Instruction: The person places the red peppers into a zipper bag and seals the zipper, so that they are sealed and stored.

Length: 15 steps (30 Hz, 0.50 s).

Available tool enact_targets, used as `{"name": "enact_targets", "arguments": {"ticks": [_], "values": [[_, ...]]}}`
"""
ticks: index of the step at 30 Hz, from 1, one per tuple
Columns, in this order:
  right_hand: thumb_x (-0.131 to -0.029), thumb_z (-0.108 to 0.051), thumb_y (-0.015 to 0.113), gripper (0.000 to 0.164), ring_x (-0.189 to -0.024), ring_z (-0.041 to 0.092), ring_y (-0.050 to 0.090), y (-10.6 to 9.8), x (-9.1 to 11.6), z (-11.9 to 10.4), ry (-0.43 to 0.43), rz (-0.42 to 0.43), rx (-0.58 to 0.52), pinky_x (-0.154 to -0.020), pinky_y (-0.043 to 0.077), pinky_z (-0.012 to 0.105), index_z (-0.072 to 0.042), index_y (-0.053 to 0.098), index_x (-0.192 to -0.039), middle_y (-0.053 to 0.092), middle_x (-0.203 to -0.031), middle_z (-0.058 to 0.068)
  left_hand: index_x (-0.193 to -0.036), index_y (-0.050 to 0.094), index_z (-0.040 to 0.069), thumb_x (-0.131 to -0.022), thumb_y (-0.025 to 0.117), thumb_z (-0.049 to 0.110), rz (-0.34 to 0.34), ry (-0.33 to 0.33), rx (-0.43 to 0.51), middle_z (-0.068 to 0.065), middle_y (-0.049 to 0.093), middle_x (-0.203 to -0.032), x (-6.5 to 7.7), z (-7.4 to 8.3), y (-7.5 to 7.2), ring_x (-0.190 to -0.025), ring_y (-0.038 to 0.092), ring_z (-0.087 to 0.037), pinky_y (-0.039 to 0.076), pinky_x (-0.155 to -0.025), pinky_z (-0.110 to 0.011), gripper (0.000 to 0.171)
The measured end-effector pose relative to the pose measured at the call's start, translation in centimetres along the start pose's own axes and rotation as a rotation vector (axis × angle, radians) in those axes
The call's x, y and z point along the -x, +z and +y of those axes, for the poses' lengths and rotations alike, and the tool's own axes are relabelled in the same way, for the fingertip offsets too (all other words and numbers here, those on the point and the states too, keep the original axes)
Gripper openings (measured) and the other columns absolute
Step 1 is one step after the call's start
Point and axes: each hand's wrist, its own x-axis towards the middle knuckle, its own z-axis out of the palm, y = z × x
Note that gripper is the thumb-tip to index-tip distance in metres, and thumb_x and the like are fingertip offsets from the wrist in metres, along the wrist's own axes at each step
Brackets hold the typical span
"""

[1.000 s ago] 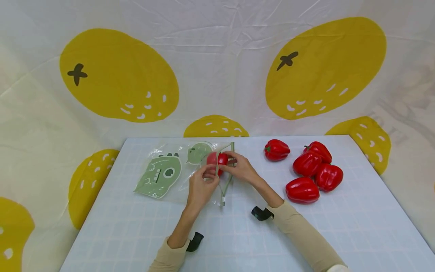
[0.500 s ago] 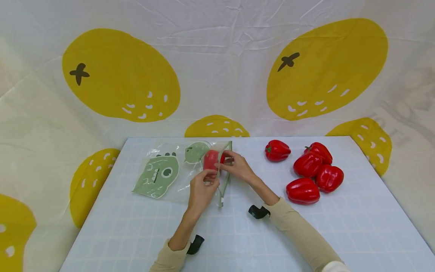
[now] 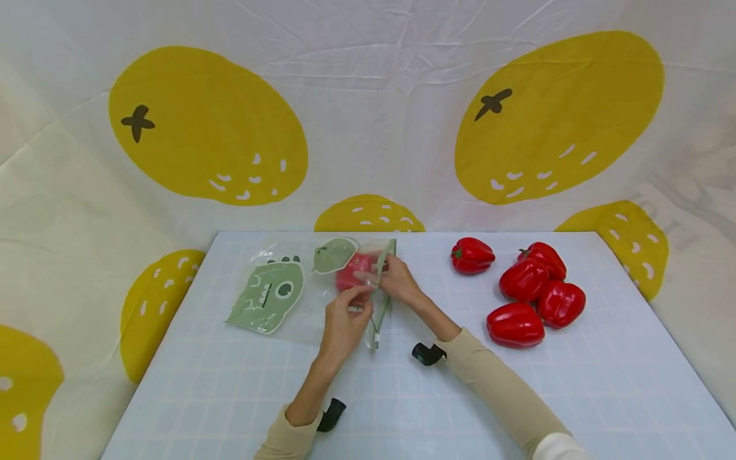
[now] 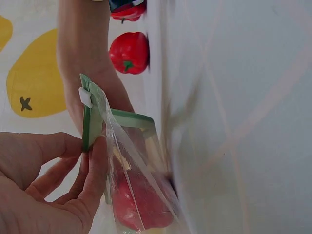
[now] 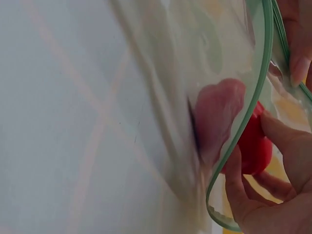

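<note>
Left hand (image 3: 345, 322) pinches the green zip edge (image 4: 87, 122) of a clear zip bag (image 3: 267, 297), thumb against fingers, near the white slider (image 4: 85, 97). Bag is on the table (image 3: 425, 409), mouth open. Right hand (image 3: 398, 281) is partly through the mouth, thumb and fingers gripping a red bell pepper (image 3: 347, 275), which sits inside just past the opening. Four loose peppers (image 3: 524, 279) grouped at table right; single pepper (image 3: 473, 255) lies near them, apart.
</note>
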Motion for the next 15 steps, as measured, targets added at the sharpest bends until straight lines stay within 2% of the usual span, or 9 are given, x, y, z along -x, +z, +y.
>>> {"name": "enact_targets", "arguments": {"ticks": [4, 8, 11, 15], "values": [[-0.088, -0.022, 0.08, 0.049, -0.094, 0.024, 0.067, 0.28, -0.38, 0.09, -0.028, -0.004, -0.013, -0.073, 0.055, 0.03, -0.006, 0.066, -0.133, 0.075, -0.106, 0.012, -0.108, 0.075, -0.002, -0.088, 0.068, -0.009, -0.002, 0.013, 0.021, -0.014, 0.073, -0.094, -0.01, -0.01, 0.02, -0.083, 0.072, -0.027, 0.062, -0.074, -0.031, 0.023], [-0.091, -0.023, 0.078, 0.05, -0.104, 0.028, 0.07, 0.16, -0.53, -0.09, -0.02, -0.056, -0.043, -0.086, 0.058, 0.036, -0.006, 0.064, -0.135, 0.074, -0.115, 0.014, -0.109, 0.075, -0.002, -0.088, 0.069, -0.009, 0.0, 0.013, 0.038, -0.014, 0.073, -0.094, -0.08, 0.09, 0.1, -0.084, 0.072, -0.028, 0.062, -0.074, -0.033, 0.023], [-0.093, -0.017, 0.074, 0.048, -0.111, 0.031, 0.068, 0.01, -0.55, -0.23, -0.003, -0.105, -0.068, -0.095, 0.057, 0.042, -0.004, 0.062, -0.137, 0.071, -0.123, 0.017, -0.109, 0.075, -0.002, -0.088, 0.07, -0.008, 0.012, 0.002, 0.037, -0.014, 0.073, -0.094, -0.15, 0.16, 0.21, -0.085, 0.072, -0.028, 0.062, -0.074, -0.033, 0.022], [-0.093, -0.012, 0.071, 0.047, -0.112, 0.03, 0.067, -0.01, -0.67, 0.08, -0.024, -0.142, -0.052, -0.097, 0.055, 0.042, -0.001, 0.061, -0.138, 0.07, -0.125, 0.018, -0.109, 0.076, -0.001, -0.088, 0.071, -0.008, 0.027, -0.023, 0.042, -0.014, 0.073, -0.094, -0.19, 0.19, 0.39, -0.084, 0.071, -0.027, 0.062, -0.074, -0.03, 0.022]]}}
